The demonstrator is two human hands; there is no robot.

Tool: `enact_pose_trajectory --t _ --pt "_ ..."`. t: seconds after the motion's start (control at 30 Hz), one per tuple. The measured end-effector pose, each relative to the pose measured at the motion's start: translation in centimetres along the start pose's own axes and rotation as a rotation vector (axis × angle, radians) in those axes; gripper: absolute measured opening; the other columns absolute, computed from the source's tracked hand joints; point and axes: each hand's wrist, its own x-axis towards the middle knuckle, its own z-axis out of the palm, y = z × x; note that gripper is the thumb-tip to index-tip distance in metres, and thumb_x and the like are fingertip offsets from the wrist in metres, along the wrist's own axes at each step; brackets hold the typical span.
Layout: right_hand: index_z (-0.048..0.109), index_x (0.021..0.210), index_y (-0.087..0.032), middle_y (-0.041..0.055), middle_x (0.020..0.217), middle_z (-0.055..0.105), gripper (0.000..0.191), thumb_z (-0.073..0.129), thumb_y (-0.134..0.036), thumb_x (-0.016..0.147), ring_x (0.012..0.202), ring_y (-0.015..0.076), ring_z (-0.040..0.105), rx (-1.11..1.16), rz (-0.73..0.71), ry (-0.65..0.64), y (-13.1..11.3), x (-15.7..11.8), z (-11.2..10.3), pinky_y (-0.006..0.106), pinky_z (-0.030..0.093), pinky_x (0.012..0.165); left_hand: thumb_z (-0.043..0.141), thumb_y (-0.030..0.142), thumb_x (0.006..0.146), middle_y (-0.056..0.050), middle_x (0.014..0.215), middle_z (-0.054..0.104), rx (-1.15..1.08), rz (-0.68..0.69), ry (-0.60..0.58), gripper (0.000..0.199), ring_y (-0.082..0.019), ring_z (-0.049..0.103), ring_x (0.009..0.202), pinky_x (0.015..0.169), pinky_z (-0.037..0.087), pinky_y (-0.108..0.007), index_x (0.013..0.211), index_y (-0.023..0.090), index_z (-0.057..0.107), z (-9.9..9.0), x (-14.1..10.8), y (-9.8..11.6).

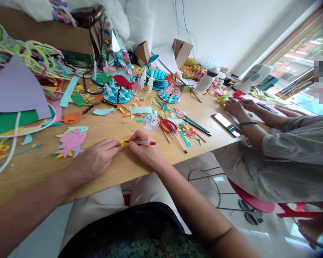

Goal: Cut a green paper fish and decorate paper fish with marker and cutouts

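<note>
My right hand (pixel 144 148) holds a pen with a red end (pixel 146 143), its tip over a small yellow paper piece (pixel 125 142) on the table. My left hand (pixel 98 157) rests on the wood, its fingers together and pressing the left edge of that yellow piece. Pink paper fish (pixel 72 140) lie stacked to the left of my left hand. An orange fish (pixel 72 118) and a light blue fish (pixel 103 111) lie farther back. Red-handled scissors (pixel 168 125) rest to the right, beyond my right hand.
Paper scraps (pixel 190 132) and pencils (pixel 195 125) lie right of the scissors. Decorated blue discs (pixel 117 96) and glue bottles (pixel 150 83) stand behind. Coloured sheets (pixel 14 89) and a white cord (pixel 16 136) are at left. Another person's hands (pixel 235 107) work at right, near a phone (pixel 226 125).
</note>
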Motion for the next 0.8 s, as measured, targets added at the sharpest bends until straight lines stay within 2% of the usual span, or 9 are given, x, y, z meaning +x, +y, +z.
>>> enact_pose_trajectory --t 0.57,0.8 --pt "0.047 0.068 -0.021 -0.0055 0.062 0.050 0.005 0.051 -0.020 0.071 0.057 0.0101 0.044 -0.008 0.002 0.058 -0.13 0.07 -0.07 0.023 0.033 0.054 0.033 0.014 0.089 -0.010 0.109 0.068 0.029 -0.023 -0.026 0.039 -0.022 0.059 0.109 0.096 0.050 -0.039 0.109 0.016 0.066 -0.19 0.07 0.06" --pt "0.046 0.067 -0.021 -0.0059 0.061 0.048 0.007 0.051 -0.021 0.071 0.056 0.0097 0.043 -0.011 -0.015 0.020 -0.07 0.00 -0.06 0.023 0.032 0.052 0.033 0.012 0.088 -0.012 0.107 0.068 0.035 0.004 0.004 0.038 -0.023 0.060 0.107 0.095 0.051 -0.039 0.108 0.013 0.066 0.05 0.01 -0.05"
